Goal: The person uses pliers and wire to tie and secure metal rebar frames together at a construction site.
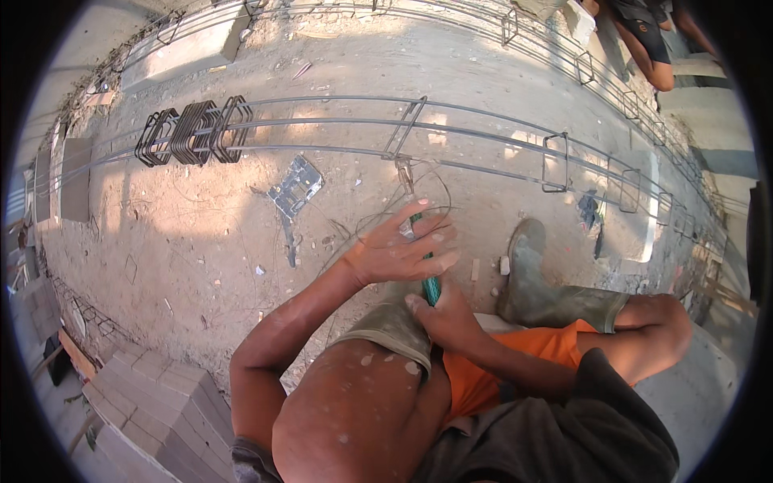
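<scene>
1 tool with a green handle (pixel 432 291) (pliers or pincers, by the look of it) sits between the person's knees, its rusty metal tip (pixel 406 175) pointing away, close to the lower corner of a steel loop (pixel 408 127). Whether tip and loop touch, I cannot tell. The right hand (pixel 449 314) is closed around the near end of the handle, thumb lying along it. The left hand (pixel 405 245) lies over the upper part, fingers spread and slightly bent; how firmly it holds, if at all, is not clear.

Thin wire (pixel 450 193) curls loosely around the tip and the left fingers. It looks light and springy, easily bent, with ends that could prick, so it is best pinched near the tip. The tool should feel stiff and fairly heavy at the head; the green part seems the better hold, far back for leverage.

At least 3 long steel bars (pixel 322 121) run beyond the hands, rigid and awkward to shift, with 1 bunch of loops (pixel 193 133) gathered at left.
</scene>
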A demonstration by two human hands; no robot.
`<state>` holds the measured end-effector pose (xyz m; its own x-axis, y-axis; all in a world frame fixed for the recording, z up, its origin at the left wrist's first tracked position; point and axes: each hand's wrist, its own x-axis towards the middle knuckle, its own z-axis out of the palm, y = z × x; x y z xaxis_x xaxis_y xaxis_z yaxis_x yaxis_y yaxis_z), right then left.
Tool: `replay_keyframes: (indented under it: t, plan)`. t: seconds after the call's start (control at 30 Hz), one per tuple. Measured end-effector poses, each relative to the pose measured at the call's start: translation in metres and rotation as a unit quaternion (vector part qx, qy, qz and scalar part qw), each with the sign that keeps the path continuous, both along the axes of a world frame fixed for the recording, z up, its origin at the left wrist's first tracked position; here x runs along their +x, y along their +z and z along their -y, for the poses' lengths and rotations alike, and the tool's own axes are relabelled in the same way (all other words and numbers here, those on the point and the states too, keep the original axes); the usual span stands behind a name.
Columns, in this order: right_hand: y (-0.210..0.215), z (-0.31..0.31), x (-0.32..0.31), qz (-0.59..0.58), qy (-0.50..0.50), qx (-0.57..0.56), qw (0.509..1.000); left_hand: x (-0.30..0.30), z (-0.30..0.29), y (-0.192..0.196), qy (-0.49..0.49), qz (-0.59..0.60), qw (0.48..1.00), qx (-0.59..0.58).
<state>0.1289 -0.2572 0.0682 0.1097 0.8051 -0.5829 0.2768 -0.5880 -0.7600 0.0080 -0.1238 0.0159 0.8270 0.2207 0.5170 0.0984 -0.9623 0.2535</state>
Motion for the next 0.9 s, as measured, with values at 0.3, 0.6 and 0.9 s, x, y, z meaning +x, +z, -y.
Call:
replay_keyframes:
  t: [0.3, 0.6, 0.9]
  plan:
    - [-0.019, -0.001, 0.007, -0.66, -0.202, -0.185, 0.7, 0.0, -0.011, -0.011, -0.059, 0.022, 0.996, -0.066]
    - [-0.024, -0.016, 0.055, -0.265, 0.03, -0.209, 0.941, 0.03, -0.017, -0.005, -0.084, -0.152, 0.984, -0.024]
    - [-0.019, -0.015, 0.027, 0.197, 0.109, -0.103, 0.969, 0.044, -0.006, -0.009, -0.042, -0.239, 0.969, -0.052]
